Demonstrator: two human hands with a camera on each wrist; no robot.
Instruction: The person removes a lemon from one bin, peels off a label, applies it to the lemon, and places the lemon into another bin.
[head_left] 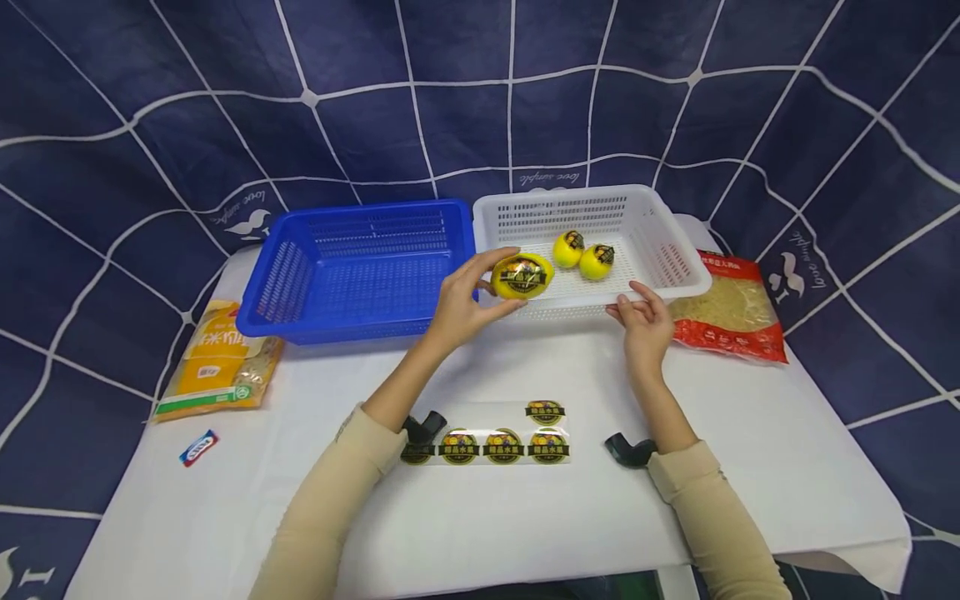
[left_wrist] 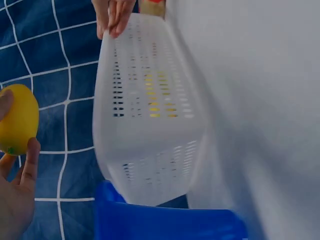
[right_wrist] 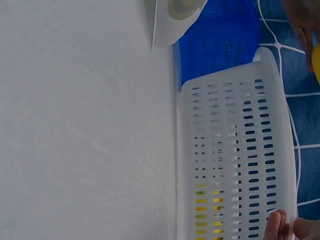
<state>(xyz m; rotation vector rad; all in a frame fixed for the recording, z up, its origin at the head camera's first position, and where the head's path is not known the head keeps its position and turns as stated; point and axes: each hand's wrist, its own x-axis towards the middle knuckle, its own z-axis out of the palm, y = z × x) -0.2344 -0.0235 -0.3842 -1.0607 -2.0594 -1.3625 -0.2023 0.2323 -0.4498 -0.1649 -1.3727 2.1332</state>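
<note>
My left hand (head_left: 468, 302) holds a yellow lemon (head_left: 517, 285) between thumb and fingers, just above the front left of the white basket (head_left: 517, 208). A black and gold label (head_left: 522, 276) on this lemon faces up. The same lemon (left_wrist: 20, 117) shows at the left edge of the left wrist view. With thumb and fingers, my right hand (head_left: 647, 329) grips the white basket's front rim. Two more lemons (head_left: 567, 250) with dark labels lie inside that basket, and they show as yellow through its slots in both wrist views.
Left of the white basket stands a blue basket (head_left: 360, 333). A clear sheet of round labels (head_left: 502, 447) lies nearer on the white table (head_left: 525, 525). Yellow bag (head_left: 217, 358) and small blue-red packet (head_left: 198, 447) are at left; a red bag (head_left: 727, 304) lies at right.
</note>
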